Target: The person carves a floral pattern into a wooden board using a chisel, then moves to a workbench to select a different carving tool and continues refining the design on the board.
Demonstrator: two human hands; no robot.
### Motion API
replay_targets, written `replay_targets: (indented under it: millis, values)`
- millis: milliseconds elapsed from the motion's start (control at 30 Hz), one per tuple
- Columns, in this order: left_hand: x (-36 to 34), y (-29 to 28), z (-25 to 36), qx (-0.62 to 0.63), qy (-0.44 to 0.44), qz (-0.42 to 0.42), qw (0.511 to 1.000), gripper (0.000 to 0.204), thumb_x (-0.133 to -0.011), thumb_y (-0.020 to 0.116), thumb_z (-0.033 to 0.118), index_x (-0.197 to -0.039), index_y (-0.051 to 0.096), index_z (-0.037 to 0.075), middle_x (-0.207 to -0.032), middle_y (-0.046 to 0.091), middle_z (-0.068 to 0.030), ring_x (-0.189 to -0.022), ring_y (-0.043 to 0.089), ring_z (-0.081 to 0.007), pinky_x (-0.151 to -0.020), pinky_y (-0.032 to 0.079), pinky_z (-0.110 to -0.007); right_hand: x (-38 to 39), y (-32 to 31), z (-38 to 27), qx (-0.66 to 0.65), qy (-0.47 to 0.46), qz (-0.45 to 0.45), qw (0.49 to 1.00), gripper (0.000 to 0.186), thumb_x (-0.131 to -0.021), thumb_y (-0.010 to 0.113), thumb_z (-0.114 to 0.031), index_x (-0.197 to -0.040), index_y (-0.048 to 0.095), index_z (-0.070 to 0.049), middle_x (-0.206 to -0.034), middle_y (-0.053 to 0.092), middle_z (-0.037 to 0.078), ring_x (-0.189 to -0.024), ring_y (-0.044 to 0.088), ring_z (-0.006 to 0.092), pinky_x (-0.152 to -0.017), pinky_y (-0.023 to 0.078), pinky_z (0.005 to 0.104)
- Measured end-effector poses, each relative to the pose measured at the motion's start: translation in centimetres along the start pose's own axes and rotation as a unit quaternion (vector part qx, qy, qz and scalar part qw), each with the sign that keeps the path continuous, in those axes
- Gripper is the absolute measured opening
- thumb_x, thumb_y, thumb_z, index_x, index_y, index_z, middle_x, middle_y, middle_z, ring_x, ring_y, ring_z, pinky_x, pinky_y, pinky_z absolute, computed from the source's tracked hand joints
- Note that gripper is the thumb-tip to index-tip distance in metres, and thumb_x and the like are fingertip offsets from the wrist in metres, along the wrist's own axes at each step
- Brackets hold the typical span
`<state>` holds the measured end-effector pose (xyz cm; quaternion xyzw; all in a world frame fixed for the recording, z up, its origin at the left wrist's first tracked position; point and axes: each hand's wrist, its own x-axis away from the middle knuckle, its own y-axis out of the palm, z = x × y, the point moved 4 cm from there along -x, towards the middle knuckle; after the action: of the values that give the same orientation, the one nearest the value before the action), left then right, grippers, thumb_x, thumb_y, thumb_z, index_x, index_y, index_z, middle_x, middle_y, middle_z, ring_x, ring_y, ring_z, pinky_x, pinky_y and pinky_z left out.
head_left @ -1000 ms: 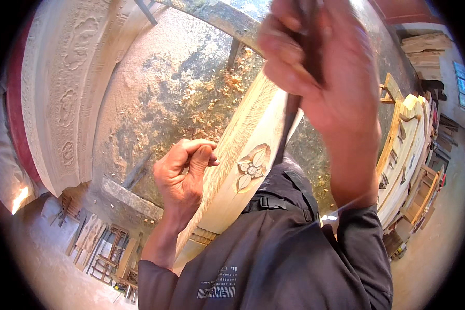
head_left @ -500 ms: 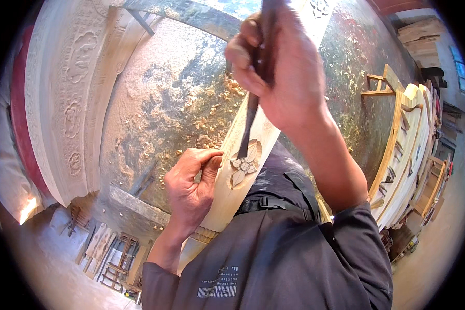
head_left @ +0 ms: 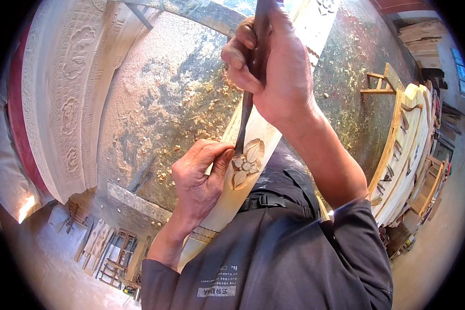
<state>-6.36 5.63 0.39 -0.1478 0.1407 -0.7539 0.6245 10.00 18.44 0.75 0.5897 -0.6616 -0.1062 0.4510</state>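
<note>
A long pale wooden beam point(head_left: 231, 195) lies slanting under my hands. Carved into it is a flower with pointed petals point(head_left: 249, 164), sunk into a darker hollow. My right hand point(head_left: 281, 77) is wrapped round the dark handle of a carving chisel point(head_left: 247, 111), its blade slanting down to the upper left edge of the flower. My left hand point(head_left: 199, 170) rests on the beam's left side, thumb and forefinger pinched at the blade just above its cutting end. The fingertips partly hide the very tip.
Wood chips point(head_left: 191, 126) litter the dark worktable. A large carved pale panel point(head_left: 69, 113) stands at the left. At the right, several hand tools point(head_left: 398, 150) lie along pale boards beside a small wooden frame point(head_left: 379, 85). A rack of wooden pieces point(head_left: 116, 258) stands at the lower left.
My left hand has moved right and slightly up, its pinched fingertips now meeting the blade. The chisel tip has shifted a little left and up, with my right hand moving slightly left.
</note>
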Motion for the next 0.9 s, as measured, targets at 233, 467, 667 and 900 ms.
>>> replay_targets:
  millis: [233, 467, 667, 900]
  values:
    - [-0.1, 0.0, -0.1, -0.005, 0.002, 0.002, 1.000, 0.010, -0.093, 0.078, -0.002, -0.103, 0.077, 0.000, -0.092, 0.074, -0.0100, -0.079, 0.071, -0.0166, -0.071, 0.056, -0.029, -1.7, -1.0, 0.4, -0.024, 0.003, 0.005, 1.000, 0.051, -0.111, 0.045, -0.061, -0.097, 0.048, -0.012, -0.079, 0.048, 0.004, -0.063, 0.057, 0.0178, -0.040, 0.033, 0.0287]
    - [-0.2, 0.3, -0.5, -0.007, -0.010, -0.003, 1.000, 0.010, -0.091, 0.079, -0.002, -0.100, 0.076, 0.001, -0.090, 0.074, -0.0120, -0.077, 0.073, -0.0217, -0.069, 0.056, -0.032, -4.0, -2.4, 2.7, -0.073, -0.014, -0.058, 0.996, 0.045, -0.114, 0.044, -0.054, -0.101, 0.043, -0.011, -0.087, 0.044, 0.003, -0.069, 0.059, 0.0170, -0.038, 0.028, 0.0240]
    - [-0.4, 0.3, -0.3, -0.010, -0.010, 0.005, 1.000, 0.008, -0.091, 0.078, -0.002, -0.099, 0.076, 0.000, -0.088, 0.073, -0.0118, -0.075, 0.072, -0.0216, -0.068, 0.055, -0.032, -4.2, -3.0, 2.9, -0.068, 0.013, 0.022, 0.997, 0.046, -0.114, 0.046, -0.053, -0.099, 0.044, -0.010, -0.084, 0.049, 0.007, -0.061, 0.052, 0.0154, -0.039, 0.029, 0.0247]
    - [0.4, -0.7, -1.1, 0.111, -0.072, 0.039, 0.990, 0.013, -0.107, 0.066, 0.006, -0.107, 0.074, -0.004, -0.090, 0.069, -0.0063, -0.079, 0.067, -0.0122, -0.071, 0.055, -0.026, -3.6, -2.9, 1.6, -0.146, 0.088, -0.049, 0.984, 0.050, -0.115, 0.040, -0.055, -0.095, 0.045, -0.009, -0.080, 0.058, 0.013, -0.047, 0.037, 0.0111, -0.042, 0.030, 0.0242]
